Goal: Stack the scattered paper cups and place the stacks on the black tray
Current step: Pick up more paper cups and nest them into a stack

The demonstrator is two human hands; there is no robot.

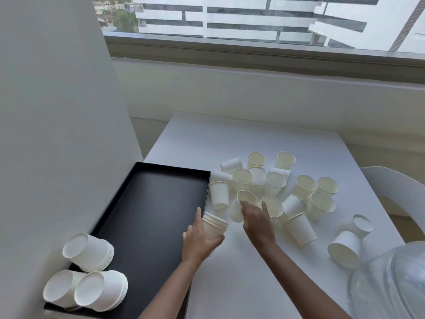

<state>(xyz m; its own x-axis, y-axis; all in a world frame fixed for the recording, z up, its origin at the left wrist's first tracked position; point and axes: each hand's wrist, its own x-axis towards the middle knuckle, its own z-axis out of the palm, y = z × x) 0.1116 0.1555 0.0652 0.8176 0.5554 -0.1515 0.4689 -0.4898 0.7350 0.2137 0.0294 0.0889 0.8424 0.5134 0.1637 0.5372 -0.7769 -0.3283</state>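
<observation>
My left hand [199, 238] grips a short stack of white paper cups [215, 227], rims pointing up and right, just off the right edge of the black tray [147, 203]. My right hand [256, 221] reaches into the scattered cups, fingers closing around a tilted cup [242, 204]. Several loose cups [276, 183] lie and stand across the white table [230, 143]. Three stacks lie on their sides at the tray's near end: one [88, 252] behind, two [63, 288] [101, 288] in front.
A white wall panel [57, 111] rises directly left of the tray. A clear plastic bag [391, 284] sits at the near right corner, with a white chair [395, 187] beyond the table's right edge. Two cups [347, 247] lie apart near the bag. A window ledge runs behind.
</observation>
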